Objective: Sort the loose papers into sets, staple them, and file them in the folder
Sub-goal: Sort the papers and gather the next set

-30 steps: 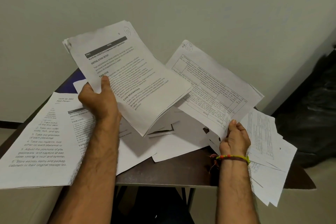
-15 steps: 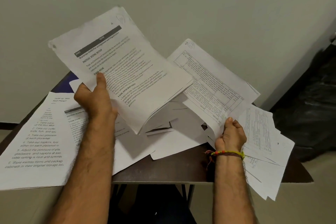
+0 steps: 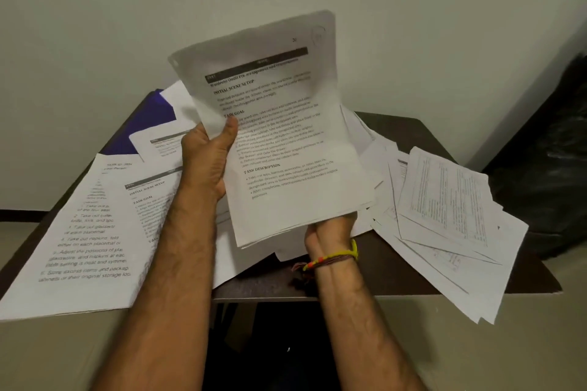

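a: head view, item one?
b: paper stack [image 3: 279,149], upright above desk [image 3: 413,292]; left hand [image 3: 209,155] pinches its left edge, right hand [image 3: 330,232] grips under its bottom edge.
a: item two?
b: blue folder [image 3: 152,120], far left on desk.

Matt white printed paper sheets [image 3: 279,143], slightly creased; smooth dark brown wood-look tabletop [image 3: 413,130]; glossy blue plastic folder [image 3: 149,124] at ten o'clock.

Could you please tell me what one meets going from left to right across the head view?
Large-print white sheet overhanging the table's left edge → left hand → raised white paper stack → fanned pile of printed sheets → black bag.
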